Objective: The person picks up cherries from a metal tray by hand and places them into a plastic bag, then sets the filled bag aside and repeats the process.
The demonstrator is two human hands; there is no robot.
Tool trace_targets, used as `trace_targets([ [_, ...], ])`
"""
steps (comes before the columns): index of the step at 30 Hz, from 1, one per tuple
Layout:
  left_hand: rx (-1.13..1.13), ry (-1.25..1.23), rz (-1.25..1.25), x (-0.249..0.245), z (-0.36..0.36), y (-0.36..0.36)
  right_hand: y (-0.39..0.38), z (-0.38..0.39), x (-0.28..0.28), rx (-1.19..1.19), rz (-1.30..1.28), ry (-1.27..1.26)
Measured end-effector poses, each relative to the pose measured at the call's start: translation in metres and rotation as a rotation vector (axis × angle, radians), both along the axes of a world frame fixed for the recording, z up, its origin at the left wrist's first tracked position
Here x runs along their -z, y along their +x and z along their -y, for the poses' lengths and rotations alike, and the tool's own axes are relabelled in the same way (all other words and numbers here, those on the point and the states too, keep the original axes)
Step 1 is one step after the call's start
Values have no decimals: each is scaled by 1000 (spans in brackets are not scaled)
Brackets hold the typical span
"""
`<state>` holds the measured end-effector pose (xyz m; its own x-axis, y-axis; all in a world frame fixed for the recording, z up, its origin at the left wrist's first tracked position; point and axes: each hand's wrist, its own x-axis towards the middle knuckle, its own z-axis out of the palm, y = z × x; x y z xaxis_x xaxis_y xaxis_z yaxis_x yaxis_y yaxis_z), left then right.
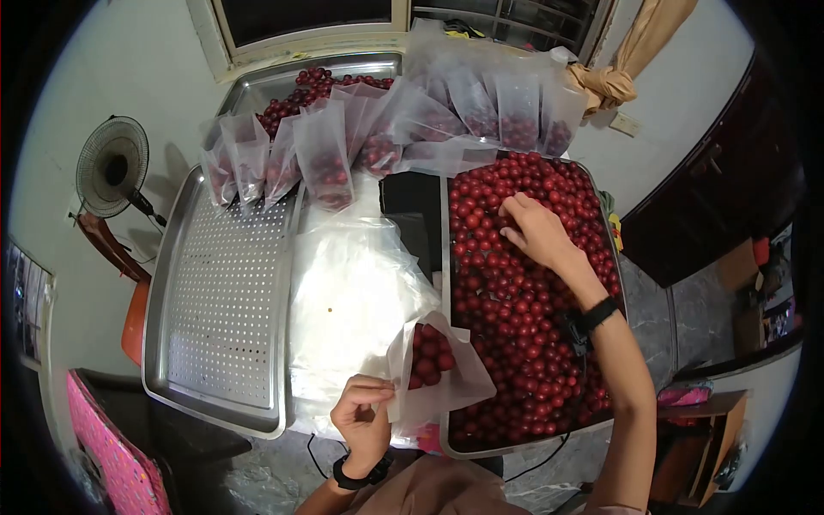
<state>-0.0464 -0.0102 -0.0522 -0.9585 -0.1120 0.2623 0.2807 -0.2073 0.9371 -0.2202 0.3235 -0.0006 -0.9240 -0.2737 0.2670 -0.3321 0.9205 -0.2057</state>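
Note:
My left hand (365, 417) pinches the edge of a clear plastic bag (468, 371), whose mouth stands wide with several dark red fruits (431, 354) inside. The bag hangs over the near left corner of a metal tray full of red round fruits (524, 322). Over the upper part of that tray, my right hand (534, 227) touches the fruits with its fingers curled down. Whether its fingertips hold any fruit is hidden. A stack of flat clear bags (352, 296) lies between the two trays.
A perforated metal tray (225, 296) lies on the left. Filled bags (326, 163) stand in a row along the back. Behind them is another tray (365, 65) with red fruits. A fan (113, 167) stands at the far left, and a pink patterned chair (116, 442) at the lower left.

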Motion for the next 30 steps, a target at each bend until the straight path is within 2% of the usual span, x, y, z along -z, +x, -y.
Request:
trace_targets([
  [2, 6, -3, -14, 0, 0, -1, 14, 13, -26, -53, -30, -87],
  [4, 12, 46, -10, 2, -2, -1, 37, 42, -64, -75, 133, -511],
  [6, 9, 37, -21, 1, -3, -2, 65, 68, -101, -122, 268, -746],
  [8, 9, 27, -31, -1, -3, -2, 89, 91, -120, -251, 272, -879],
  [11, 22, 39, 15, -5, -2, -1, 118, 110, -161, -413, 419, -650],
  [12, 17, 11, 14, -5, -1, -1, 122, 117, -154, -498, 338, -630],
  [14, 16, -14, 10, -6, 0, -1, 130, 128, -153, -488, 454, -525],
  [15, 8, -30, 13, -7, 0, -1, 134, 133, -152, -467, 420, -389],
  [16, 3, -46, 16, -8, 0, -1, 136, 137, -146, -460, 415, -386],
  [18, 3, -4, 16, -5, -1, -1, 138, 142, -126, -564, 86, 67],
  [21, 4, 46, 33, 1, -2, 0, 139, 162, -106, -363, 75, 72],
  [25, -10, 30, 37, 0, -3, -1, 133, 170, -101, -448, 137, 108],
  [30, -44, -6, 15, 4, -2, -3, 132, 186, -73, -351, -117, 90],
])
